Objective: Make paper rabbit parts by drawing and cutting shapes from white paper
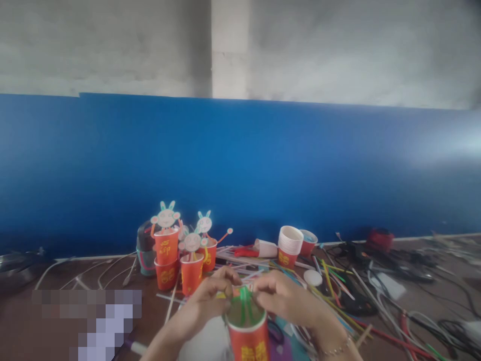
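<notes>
Two bare hands meet over an upright red paper cup with yellow lettering (248, 338) at the bottom centre of the frame.
The left hand (215, 293) and right hand (282, 298) hold thumbs and fingertips narrowly together either side of thin bright-green strips (244, 305) bent at the cup's mouth; blur hides whether either pinches strip or rim. Left of centre, a white paper rabbit face with green-edged ears (166, 218) tops stacked red cups (166, 250); right of centre stands a white-rimmed stack of red paper cups (288, 244).
</notes>
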`<action>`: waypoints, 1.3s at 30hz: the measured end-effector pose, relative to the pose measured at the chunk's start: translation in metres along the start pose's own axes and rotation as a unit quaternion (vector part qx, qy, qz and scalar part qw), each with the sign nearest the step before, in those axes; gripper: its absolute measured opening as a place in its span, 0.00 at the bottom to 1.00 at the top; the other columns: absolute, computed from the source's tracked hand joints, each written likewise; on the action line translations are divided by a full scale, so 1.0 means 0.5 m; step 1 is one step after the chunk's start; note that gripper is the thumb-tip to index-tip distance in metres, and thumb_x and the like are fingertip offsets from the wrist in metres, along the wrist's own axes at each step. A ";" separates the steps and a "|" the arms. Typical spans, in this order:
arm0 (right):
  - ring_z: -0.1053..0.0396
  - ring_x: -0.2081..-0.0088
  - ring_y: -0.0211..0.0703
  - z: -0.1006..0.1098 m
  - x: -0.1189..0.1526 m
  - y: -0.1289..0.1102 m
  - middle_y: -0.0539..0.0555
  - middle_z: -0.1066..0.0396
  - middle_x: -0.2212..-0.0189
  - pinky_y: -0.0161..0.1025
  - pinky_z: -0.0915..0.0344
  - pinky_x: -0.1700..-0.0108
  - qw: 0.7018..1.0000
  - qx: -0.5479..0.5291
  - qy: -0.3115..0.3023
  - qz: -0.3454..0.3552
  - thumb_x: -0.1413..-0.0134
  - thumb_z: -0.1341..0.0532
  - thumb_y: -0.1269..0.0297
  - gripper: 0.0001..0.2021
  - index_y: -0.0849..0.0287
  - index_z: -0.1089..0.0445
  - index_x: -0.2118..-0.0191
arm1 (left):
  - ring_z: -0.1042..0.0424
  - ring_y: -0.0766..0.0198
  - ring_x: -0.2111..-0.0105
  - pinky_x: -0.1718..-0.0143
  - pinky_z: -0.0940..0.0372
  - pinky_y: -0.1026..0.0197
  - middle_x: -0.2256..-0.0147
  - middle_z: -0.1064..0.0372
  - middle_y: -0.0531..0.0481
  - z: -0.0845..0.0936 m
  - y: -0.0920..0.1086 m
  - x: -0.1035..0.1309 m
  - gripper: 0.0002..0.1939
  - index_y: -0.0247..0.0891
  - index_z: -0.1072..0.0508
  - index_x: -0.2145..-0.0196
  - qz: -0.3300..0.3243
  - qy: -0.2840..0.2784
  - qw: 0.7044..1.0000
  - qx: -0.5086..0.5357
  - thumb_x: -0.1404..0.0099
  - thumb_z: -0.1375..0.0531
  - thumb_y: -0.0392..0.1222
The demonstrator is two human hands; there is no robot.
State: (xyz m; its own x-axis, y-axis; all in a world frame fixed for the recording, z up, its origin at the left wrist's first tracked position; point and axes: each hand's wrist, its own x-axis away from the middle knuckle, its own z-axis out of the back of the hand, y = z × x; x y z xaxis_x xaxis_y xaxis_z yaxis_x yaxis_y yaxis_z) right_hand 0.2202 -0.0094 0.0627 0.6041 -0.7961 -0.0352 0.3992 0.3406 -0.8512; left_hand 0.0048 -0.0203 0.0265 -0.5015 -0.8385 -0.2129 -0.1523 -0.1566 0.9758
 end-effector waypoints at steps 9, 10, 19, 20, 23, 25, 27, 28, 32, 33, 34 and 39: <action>0.46 0.79 0.34 0.000 0.005 -0.026 0.45 0.42 0.82 0.32 0.49 0.78 0.996 -0.058 0.065 -0.005 0.43 0.46 0.64 0.12 0.58 0.37 0.77 | 0.35 0.59 0.60 0.58 0.42 0.61 0.60 0.33 0.48 -0.006 0.001 -0.011 0.09 0.38 0.26 0.73 0.018 0.113 0.988 0.100 0.42 0.38 0.46; 0.45 0.79 0.35 -0.001 0.001 -0.026 0.46 0.41 0.82 0.33 0.49 0.77 0.993 -0.078 0.092 -0.008 0.42 0.46 0.61 0.13 0.57 0.37 0.76 | 0.34 0.57 0.57 0.54 0.42 0.59 0.59 0.31 0.47 -0.007 -0.001 -0.013 0.09 0.39 0.24 0.68 0.022 0.139 0.983 0.121 0.40 0.39 0.47; 0.34 0.77 0.40 -0.008 -0.034 0.007 0.49 0.32 0.80 0.35 0.39 0.75 0.972 -0.145 0.187 -0.007 0.43 0.44 0.51 0.15 0.57 0.29 0.69 | 0.40 0.48 0.42 0.43 0.45 0.50 0.41 0.39 0.41 -0.043 -0.020 -0.022 0.58 0.50 0.59 0.34 -0.011 0.153 0.966 0.211 0.54 0.28 0.47; 0.34 0.76 0.40 -0.008 -0.034 0.008 0.50 0.32 0.79 0.35 0.38 0.74 0.972 -0.141 0.189 -0.006 0.42 0.45 0.51 0.16 0.57 0.29 0.68 | 0.38 0.47 0.43 0.44 0.44 0.49 0.42 0.38 0.40 -0.047 -0.019 -0.024 0.61 0.49 0.61 0.34 -0.005 0.161 0.964 0.209 0.56 0.27 0.45; 0.31 0.73 0.43 -0.006 -0.034 0.009 0.51 0.29 0.77 0.37 0.35 0.71 0.970 -0.139 0.201 0.003 0.42 0.46 0.52 0.16 0.57 0.27 0.62 | 0.34 0.45 0.47 0.48 0.39 0.50 0.46 0.33 0.38 -0.052 -0.020 -0.032 0.61 0.46 0.58 0.35 0.011 0.190 0.963 0.190 0.58 0.27 0.41; 0.30 0.71 0.44 -0.005 -0.036 0.010 0.51 0.28 0.75 0.39 0.33 0.68 0.967 -0.129 0.221 0.002 0.43 0.45 0.53 0.16 0.57 0.27 0.58 | 0.32 0.46 0.49 0.50 0.38 0.51 0.47 0.32 0.39 -0.051 -0.023 -0.036 0.58 0.45 0.55 0.36 0.012 0.214 0.962 0.168 0.58 0.27 0.40; 0.29 0.70 0.45 -0.004 -0.039 0.012 0.52 0.26 0.73 0.39 0.33 0.67 0.963 -0.110 0.246 0.002 0.45 0.43 0.55 0.16 0.59 0.27 0.57 | 0.31 0.48 0.50 0.50 0.37 0.53 0.48 0.31 0.39 -0.049 -0.029 -0.040 0.55 0.43 0.52 0.36 0.004 0.242 0.959 0.146 0.57 0.28 0.41; 0.29 0.69 0.45 -0.005 -0.040 0.014 0.53 0.26 0.72 0.39 0.33 0.67 0.962 -0.098 0.255 0.004 0.46 0.42 0.56 0.15 0.59 0.26 0.58 | 0.31 0.49 0.50 0.50 0.37 0.53 0.48 0.31 0.39 -0.048 -0.032 -0.041 0.55 0.43 0.52 0.37 0.000 0.256 0.957 0.137 0.57 0.28 0.41; 0.27 0.67 0.49 -0.014 -0.048 0.020 0.57 0.22 0.68 0.41 0.32 0.65 0.952 -0.042 0.302 0.016 0.46 0.41 0.58 0.13 0.61 0.24 0.63 | 0.30 0.49 0.51 0.49 0.38 0.53 0.51 0.29 0.38 -0.051 -0.039 -0.042 0.49 0.39 0.47 0.39 -0.003 0.283 0.954 0.097 0.55 0.29 0.42; 0.27 0.67 0.50 -0.018 -0.049 0.021 0.57 0.22 0.67 0.41 0.32 0.64 0.948 -0.023 0.317 0.019 0.46 0.41 0.60 0.12 0.61 0.23 0.63 | 0.30 0.50 0.51 0.49 0.38 0.53 0.51 0.29 0.38 -0.053 -0.037 -0.042 0.47 0.38 0.45 0.40 -0.007 0.281 0.956 0.082 0.54 0.29 0.42; 0.26 0.66 0.50 -0.021 -0.049 0.022 0.57 0.22 0.67 0.41 0.31 0.64 0.943 -0.003 0.331 0.025 0.47 0.41 0.61 0.11 0.61 0.23 0.63 | 0.30 0.50 0.51 0.48 0.38 0.53 0.51 0.29 0.38 -0.056 -0.034 -0.041 0.44 0.38 0.43 0.41 -0.011 0.275 0.959 0.066 0.53 0.30 0.42; 0.26 0.64 0.49 -0.034 -0.045 0.021 0.57 0.23 0.66 0.41 0.31 0.63 0.932 0.095 0.335 0.099 0.45 0.44 0.68 0.10 0.58 0.24 0.63 | 0.31 0.51 0.50 0.48 0.39 0.55 0.50 0.30 0.39 -0.061 -0.014 -0.038 0.35 0.38 0.37 0.46 -0.034 0.248 0.968 0.000 0.51 0.31 0.41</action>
State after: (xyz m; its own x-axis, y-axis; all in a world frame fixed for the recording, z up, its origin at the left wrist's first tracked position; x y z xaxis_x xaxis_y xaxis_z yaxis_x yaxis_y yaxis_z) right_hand 0.1991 0.0035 0.0453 0.1385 -0.8209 -0.5540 0.4790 0.5451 -0.6880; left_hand 0.0412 -0.0193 0.0252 -0.0191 -0.9738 -0.2265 -0.1702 -0.2201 0.9605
